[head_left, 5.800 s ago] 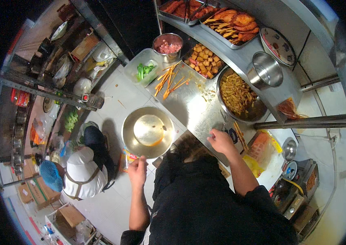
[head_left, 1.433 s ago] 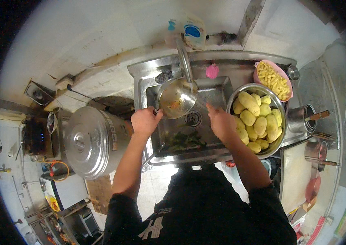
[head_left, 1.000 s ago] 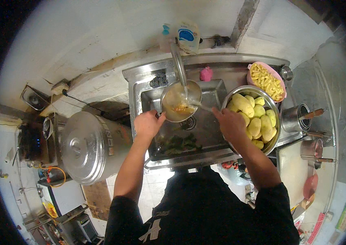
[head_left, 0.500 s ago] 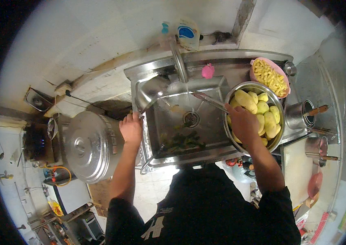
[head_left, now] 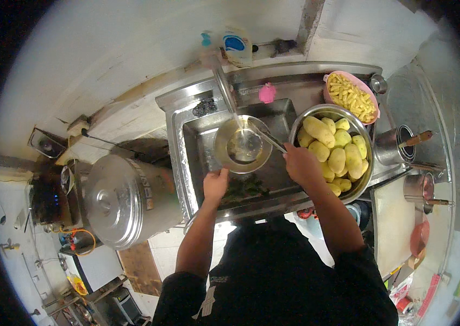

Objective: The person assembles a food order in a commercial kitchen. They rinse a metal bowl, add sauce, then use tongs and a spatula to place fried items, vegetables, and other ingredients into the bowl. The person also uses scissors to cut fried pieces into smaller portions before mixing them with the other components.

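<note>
A round metal bowl (head_left: 224,149) is under the running faucet (head_left: 223,89), with water in it. My left hand (head_left: 216,185) grips its near rim, fingers closed. In my right hand (head_left: 301,164) is a long thin metal utensil (head_left: 273,141); its far end reaches into the bowl, and its exact kind is unclear. Beneath the bowl lies the steel sink (head_left: 189,149), with dark green scraps (head_left: 246,187) near its front wall. Just right of my right hand, a large steel basin (head_left: 368,176) holds several peeled potatoes (head_left: 337,160).
A pink basket (head_left: 374,92) of small yellow pieces stands behind the basin. Right of it are metal pots (head_left: 390,146) and a white board (head_left: 387,228). A large lidded pot (head_left: 113,201) stands left of the sink. A pink scrubber (head_left: 267,93) lies on the back ledge.
The bowl has come from the sink's left rear to beneath the faucet. My left hand moved right with it. The utensil's end now reaches into the bowl.
</note>
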`<state>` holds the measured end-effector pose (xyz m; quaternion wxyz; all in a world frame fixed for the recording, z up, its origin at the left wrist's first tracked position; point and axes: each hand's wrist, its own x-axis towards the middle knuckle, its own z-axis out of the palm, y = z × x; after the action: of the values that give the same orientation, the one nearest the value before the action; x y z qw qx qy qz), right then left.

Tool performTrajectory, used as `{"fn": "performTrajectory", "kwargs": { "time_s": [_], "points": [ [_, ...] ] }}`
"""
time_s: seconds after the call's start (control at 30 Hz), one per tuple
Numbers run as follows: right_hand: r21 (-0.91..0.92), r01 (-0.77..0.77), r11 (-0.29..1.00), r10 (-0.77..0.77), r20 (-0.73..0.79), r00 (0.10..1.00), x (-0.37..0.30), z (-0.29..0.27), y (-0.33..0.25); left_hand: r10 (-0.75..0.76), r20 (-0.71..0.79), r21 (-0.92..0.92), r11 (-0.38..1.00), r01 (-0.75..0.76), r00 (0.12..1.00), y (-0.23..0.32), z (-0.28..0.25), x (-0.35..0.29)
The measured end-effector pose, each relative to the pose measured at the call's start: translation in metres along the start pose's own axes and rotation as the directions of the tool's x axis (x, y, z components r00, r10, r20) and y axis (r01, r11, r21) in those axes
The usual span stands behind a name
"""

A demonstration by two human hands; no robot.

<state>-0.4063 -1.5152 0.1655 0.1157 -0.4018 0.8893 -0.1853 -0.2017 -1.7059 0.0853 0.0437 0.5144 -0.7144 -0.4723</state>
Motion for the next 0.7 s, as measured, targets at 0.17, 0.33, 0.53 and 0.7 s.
{"fn": "performTrajectory", "kwargs": {
  "time_s": [0.17, 0.33, 0.53, 0.7],
  "points": [
    [0.09, 0.267, 0.959, -0.281, 0.223, 0.934, -0.003, -0.021, -0.02, 0.155, 0.009, 0.076, 0.985, -0.155, 0.988, 0.01, 0.006, 0.011],
    [-0.111, 0.266, 0.958, -0.221, 0.312, 0.924, 0.02, -0.03, -0.011, 0.046, 0.174, -0.012, 0.999, -0.045, 0.984, 0.01, -0.007, 0.003],
    [-0.116, 0.215, 0.97, -0.182, 0.246, 0.952, 0.022, -0.001, -0.018, -0.065, 0.256, -0.087, 0.992, 0.09, 0.965, 0.006, -0.013, 0.002],
    [-0.12, 0.299, 0.947, -0.269, 0.215, 0.939, 0.026, -0.006, -0.022, -0.015, 0.245, 0.119, 0.993, -0.015, 0.97, 0.004, -0.025, -0.001]
  ]
}}
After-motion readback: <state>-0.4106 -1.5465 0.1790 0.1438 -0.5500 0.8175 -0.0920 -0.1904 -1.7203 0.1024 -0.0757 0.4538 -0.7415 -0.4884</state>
